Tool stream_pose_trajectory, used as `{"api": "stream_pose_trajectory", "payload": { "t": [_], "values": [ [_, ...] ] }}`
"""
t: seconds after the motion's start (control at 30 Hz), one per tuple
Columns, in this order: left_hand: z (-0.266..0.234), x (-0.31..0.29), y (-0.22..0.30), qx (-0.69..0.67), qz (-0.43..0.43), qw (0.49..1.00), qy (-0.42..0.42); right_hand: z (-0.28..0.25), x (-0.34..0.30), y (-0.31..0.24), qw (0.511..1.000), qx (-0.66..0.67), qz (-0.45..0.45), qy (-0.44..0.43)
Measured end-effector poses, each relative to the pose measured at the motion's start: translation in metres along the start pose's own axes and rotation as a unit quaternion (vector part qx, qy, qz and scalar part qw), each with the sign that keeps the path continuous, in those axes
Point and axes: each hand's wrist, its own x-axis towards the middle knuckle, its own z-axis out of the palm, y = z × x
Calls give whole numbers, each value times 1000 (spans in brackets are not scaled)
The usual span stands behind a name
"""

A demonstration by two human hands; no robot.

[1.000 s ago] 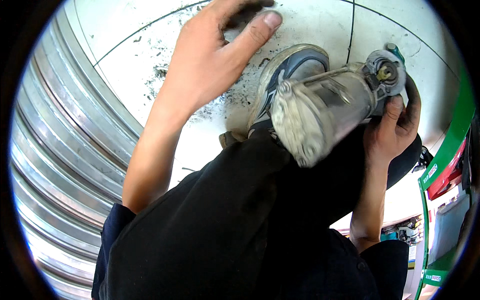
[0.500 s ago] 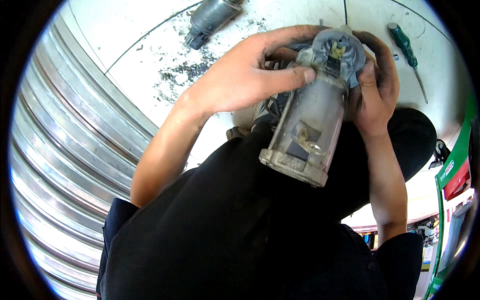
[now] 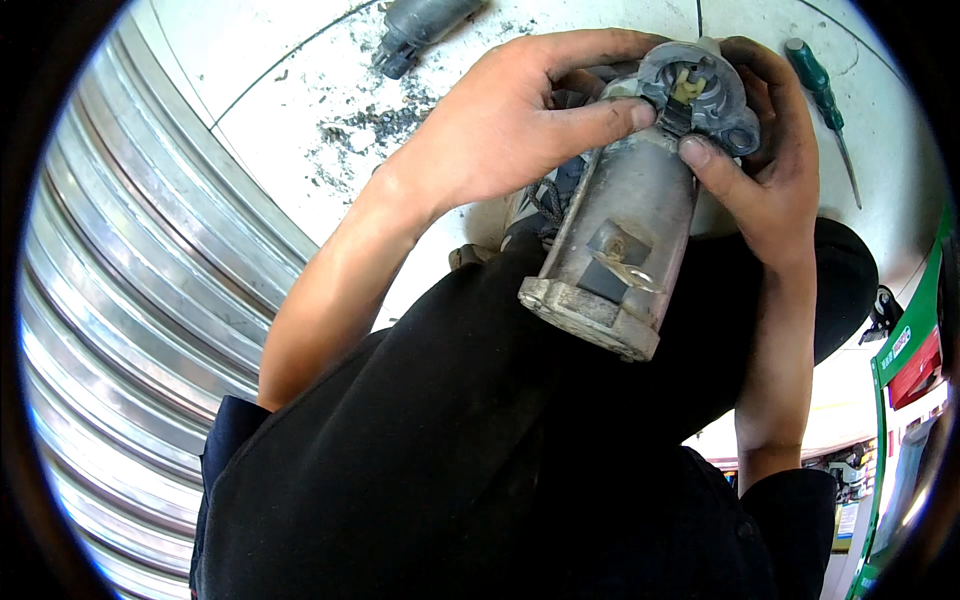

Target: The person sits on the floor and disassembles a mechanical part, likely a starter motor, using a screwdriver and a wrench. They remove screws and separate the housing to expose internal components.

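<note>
A worn starter motor (image 3: 640, 215) lies tilted over my dark-clothed knees, its metal cylinder pointing down toward me. Its grey cast housing (image 3: 715, 100) is at the far end, with a pale yellow part showing in the opening. My left hand (image 3: 530, 115) is closed round the left of that end, thumb pressed near the joint between cylinder and housing. From the right, my right hand (image 3: 775, 165) grips the housing, its thumb on the near edge. Both hands have dark grime on the fingers. The fingertips behind the housing are hidden.
A dark cylindrical part (image 3: 425, 28) lies on the pale tiled floor at the far left, beside scattered black debris (image 3: 375, 135). A green-handled screwdriver (image 3: 820, 90) rests at the far right. Ribbed metal slats (image 3: 150, 290) fill the left side. A green-edged rack (image 3: 905, 340) stands at right.
The starter motor has turned slightly, showing more of its housing's right side. My right thumb has moved left and down onto the housing's near edge. My left hand keeps its hold.
</note>
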Motion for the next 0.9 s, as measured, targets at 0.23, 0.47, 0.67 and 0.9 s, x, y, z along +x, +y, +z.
{"api": "stream_pose_trajectory", "payload": {
  "t": [0.23, 0.47, 0.67, 0.9],
  "values": [
    [8, 5, 2, 40, 23, 999, -1, -10, -2, 0, 999, 12, 12, -32],
    [3, 7, 1, -1, 0, 1000, -8, 22, 15, -44, 982, 82, 69, 154],
    [3, 5, 3, -16, -47, 999, -9, 3, 14, -20, 998, 45, 0, -46],
    [8, 11, 7, 54, 10, 998, -3, -22, -2, -3, 995, 13, 43, -93]
  ]
}}
